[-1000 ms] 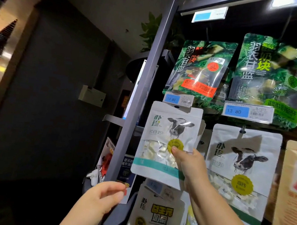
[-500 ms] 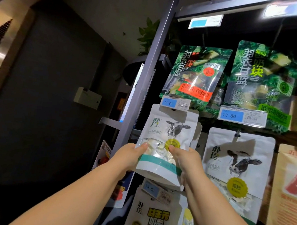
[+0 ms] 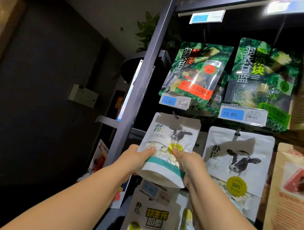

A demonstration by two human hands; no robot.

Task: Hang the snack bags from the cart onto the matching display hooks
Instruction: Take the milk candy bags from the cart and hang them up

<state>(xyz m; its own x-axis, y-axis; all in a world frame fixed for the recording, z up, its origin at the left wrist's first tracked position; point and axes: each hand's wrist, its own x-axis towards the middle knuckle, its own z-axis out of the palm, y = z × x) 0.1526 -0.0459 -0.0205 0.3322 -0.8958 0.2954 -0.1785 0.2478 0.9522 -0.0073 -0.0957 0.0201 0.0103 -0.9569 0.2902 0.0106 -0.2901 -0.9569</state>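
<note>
Bag (image 3: 171, 135) with the cow on it is up against the display, its top edge right at the hook (image 3: 175, 115) under the left tag (image 3: 174, 101), just beside a matching bag (image 3: 236, 160) hanging to the right. My left hand (image 3: 134, 159) grips its lower left side and my right hand (image 3: 191, 165) its lower right, thumbs pressed on the clear window in front, fingers curled behind. Whether the hook is through the hole, I cannot tell.
</note>
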